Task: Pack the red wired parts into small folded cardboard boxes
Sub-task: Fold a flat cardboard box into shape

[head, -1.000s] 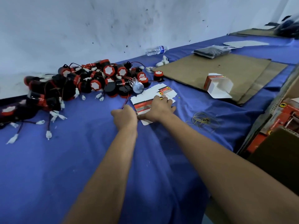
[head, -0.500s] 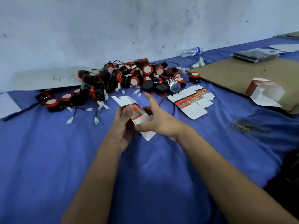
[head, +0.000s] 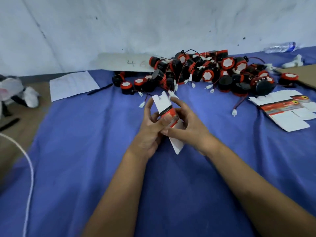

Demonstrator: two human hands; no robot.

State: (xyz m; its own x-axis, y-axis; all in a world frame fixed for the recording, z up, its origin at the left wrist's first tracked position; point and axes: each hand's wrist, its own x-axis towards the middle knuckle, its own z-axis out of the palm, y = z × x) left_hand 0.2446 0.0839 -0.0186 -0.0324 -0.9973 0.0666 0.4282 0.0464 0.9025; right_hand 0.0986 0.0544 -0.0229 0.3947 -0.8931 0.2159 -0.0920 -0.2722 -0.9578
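Head view: both hands hold flat box above cloth.

water bottle, paper sheet, pen

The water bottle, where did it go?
In the head view the water bottle lies on its side at the far right, against the wall, behind the pile of red wired parts.
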